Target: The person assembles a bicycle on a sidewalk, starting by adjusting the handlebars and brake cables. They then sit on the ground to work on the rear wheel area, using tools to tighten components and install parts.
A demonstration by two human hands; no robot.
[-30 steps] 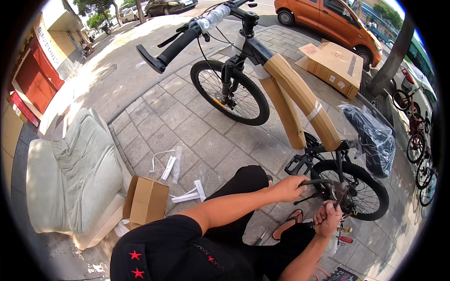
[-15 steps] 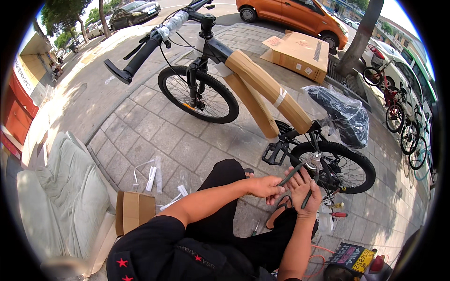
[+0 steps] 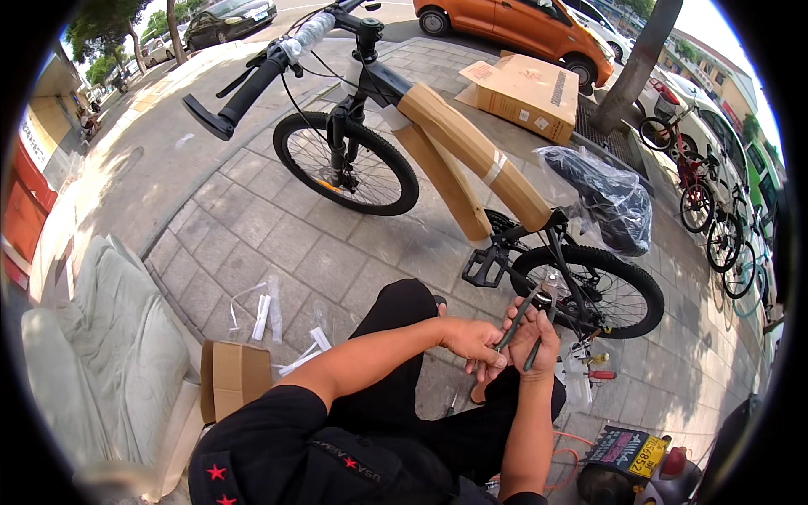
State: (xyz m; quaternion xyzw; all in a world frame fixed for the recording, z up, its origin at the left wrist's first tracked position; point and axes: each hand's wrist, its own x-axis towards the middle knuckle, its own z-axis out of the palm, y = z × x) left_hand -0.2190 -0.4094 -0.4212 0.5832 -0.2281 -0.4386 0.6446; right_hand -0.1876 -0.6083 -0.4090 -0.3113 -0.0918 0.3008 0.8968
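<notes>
Pliers with long dark grips (image 3: pixel 520 321) are in both my hands, their metal head (image 3: pixel 551 284) up beside the bicycle's rear wheel (image 3: pixel 644 299). My left hand (image 3: pixel 475 343) is closed around the lower end of one grip. My right hand (image 3: pixel 532 338), palm up, curls its fingers and thumb about the other grip. Whether the jaws bite on anything is too small to tell. The bicycle (image 3: pixel 454 160) stands before me, its frame tubes wrapped in brown cardboard and its saddle (image 3: pixel 602 202) in clear plastic. A black pedal (image 3: pixel 484 268) sits just past my hands.
An opened carton (image 3: pixel 526 97) lies behind the bicycle, near a tree (image 3: pixel 640 63). At left are a small cardboard box (image 3: pixel 236 380), a padded seat (image 3: pixel 105 337) and plastic scraps (image 3: pixel 263 316). Tools, including a red-handled one (image 3: pixel 602 375), lie at right; parked bicycles (image 3: pixel 711 194) stand beyond.
The two grips have come closer together, and my right hand's fingers have curled in from a flatter palm. The whole view has shifted slightly.
</notes>
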